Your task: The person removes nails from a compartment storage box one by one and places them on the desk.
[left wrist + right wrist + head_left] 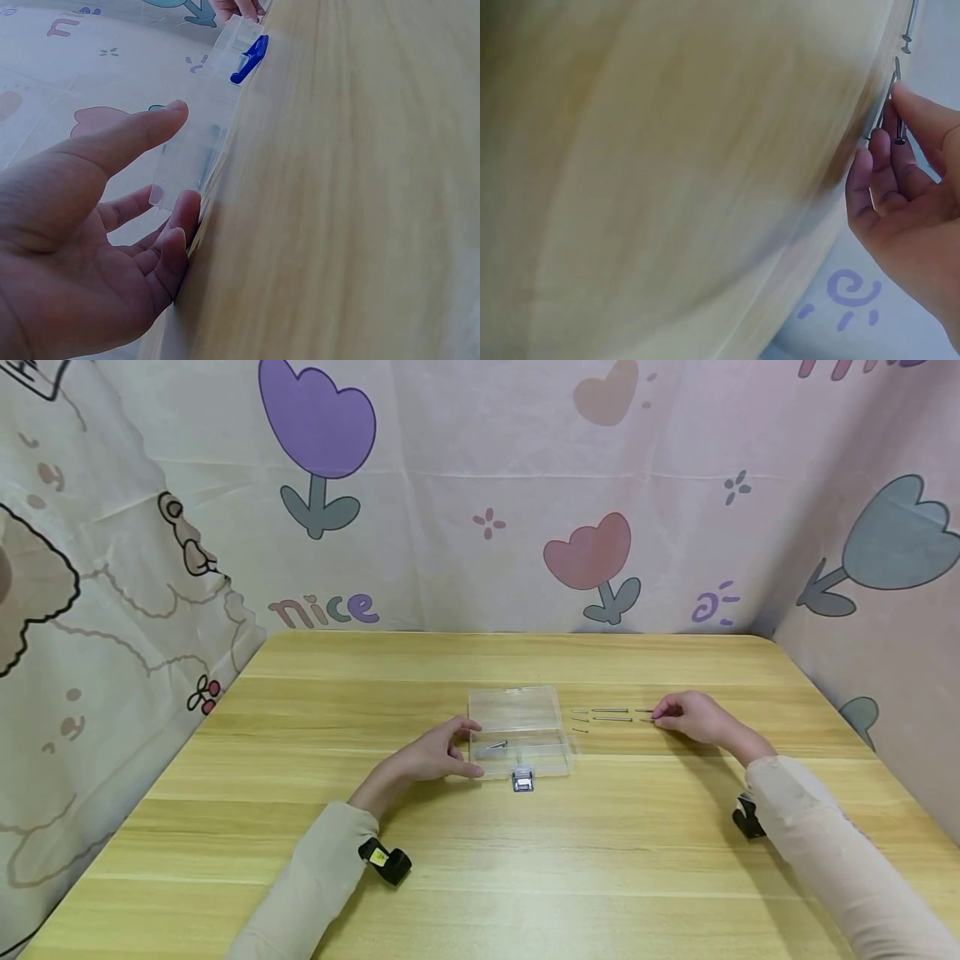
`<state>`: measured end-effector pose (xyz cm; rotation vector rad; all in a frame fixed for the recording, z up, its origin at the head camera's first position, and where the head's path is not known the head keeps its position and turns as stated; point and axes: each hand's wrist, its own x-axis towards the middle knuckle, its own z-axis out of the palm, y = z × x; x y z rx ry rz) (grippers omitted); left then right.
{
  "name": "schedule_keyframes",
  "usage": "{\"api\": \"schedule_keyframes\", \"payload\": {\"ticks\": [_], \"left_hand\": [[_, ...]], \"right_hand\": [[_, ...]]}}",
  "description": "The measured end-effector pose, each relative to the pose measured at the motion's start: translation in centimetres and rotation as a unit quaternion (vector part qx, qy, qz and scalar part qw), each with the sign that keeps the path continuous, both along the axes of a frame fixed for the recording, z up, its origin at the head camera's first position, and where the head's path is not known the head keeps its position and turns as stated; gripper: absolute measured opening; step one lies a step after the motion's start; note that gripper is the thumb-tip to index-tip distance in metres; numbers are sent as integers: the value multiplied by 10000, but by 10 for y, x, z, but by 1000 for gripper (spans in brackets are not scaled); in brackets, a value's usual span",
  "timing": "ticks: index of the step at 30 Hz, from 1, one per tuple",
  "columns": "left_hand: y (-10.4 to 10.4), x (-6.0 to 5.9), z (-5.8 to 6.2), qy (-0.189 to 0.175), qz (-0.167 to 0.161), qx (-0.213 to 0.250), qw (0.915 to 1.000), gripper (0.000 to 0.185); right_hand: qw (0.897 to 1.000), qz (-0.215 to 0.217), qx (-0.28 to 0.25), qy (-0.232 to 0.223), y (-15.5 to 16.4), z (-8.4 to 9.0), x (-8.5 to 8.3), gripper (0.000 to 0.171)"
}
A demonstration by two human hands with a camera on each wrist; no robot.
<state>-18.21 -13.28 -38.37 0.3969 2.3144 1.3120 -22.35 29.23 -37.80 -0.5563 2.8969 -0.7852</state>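
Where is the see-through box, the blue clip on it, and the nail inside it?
clear plastic box (517, 708), head view, on its open lid.
blue clip (250, 58), left wrist view, on its middle.
nail in the box (496, 746), head view, on its shaft.

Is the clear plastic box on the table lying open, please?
Yes, the clear plastic box lies open, lid folded back, with a nail inside.

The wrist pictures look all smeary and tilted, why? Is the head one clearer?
Left wrist view: the wooden table is blurred, the left hand and clear plastic box sharper. Right wrist view: the tabletop is a soft smear, only the right hand and nail look crisp. Head view: evenly lit, sharp, faint shadows, edges slightly bent.
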Motion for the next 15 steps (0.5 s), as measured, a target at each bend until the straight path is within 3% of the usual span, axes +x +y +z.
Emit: {"api": "schedule_keyframes", "payload": {"ticks": [15], "left_hand": [[0, -1, -1, -37, -19, 47, 10000, 66]], "right_hand": [[9999, -2, 41, 103, 1, -2, 0, 3]]}}
